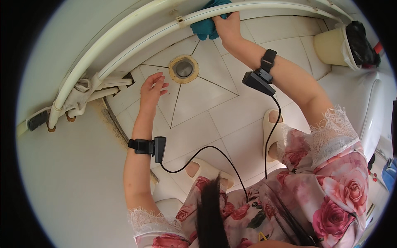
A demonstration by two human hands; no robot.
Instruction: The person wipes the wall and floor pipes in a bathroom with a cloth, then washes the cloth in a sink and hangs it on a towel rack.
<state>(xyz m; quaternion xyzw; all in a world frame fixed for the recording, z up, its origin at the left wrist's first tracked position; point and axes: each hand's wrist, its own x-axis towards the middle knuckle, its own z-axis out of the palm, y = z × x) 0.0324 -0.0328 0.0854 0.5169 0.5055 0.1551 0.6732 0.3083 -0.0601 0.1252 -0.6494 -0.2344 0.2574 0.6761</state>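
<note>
– Dark hair (211, 215) is hung closest to the lens, down at 6 o'clock. Luckily not much is blocked by it. So where's the teal cloth (203, 31) to be found?

– Right up at 12 o'clock, all crumpled. It's crossed by the white pipe (248, 5), so bits of it are seen on both sides. No proper long axis can be made out, though what shows is stretched roughly from 7 to 1.

– Which hand is nearer, then?

– Easily the right hand (228, 27). The cloth is already being touched by it, with most of the cloth lying toward 9 o'clock from those fingers. They're partly hidden by the pipe, so whether they're closed on the fabric can't be told, tbh.

– And the left hand (152, 89)?

– Nothing is held there. The fingers are loosely curled and a bit spread, pointed toward the round floor drain (183, 69), which is set just beside them at about 2 o'clock. From that hand the cloth is placed between 1 and 2, well apart, past the drain.
</note>
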